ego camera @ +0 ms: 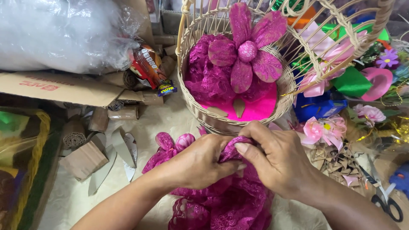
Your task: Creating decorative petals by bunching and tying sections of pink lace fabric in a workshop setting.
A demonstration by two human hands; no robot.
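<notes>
Both my hands pinch a piece of magenta lace fabric (232, 200) in front of a cream wicker basket (221, 123). My left hand (198, 164) grips the fabric from the left, and my right hand (277, 159) folds it over from the right. A finished magenta fabric flower (168, 147) lies just left of my left hand. Inside the basket, a large magenta fabric flower (247, 51) sits on more lace above a bright pink base (260, 108).
Rolled and cut cardboard pieces (91, 147) lie at the left, below a clear plastic bag (59, 32) and a cardboard sheet (55, 87). At the right are pink ribbon flowers (324, 130), green and blue ribbons (351, 83), small cardboard triangles (334, 162) and black scissors (385, 202).
</notes>
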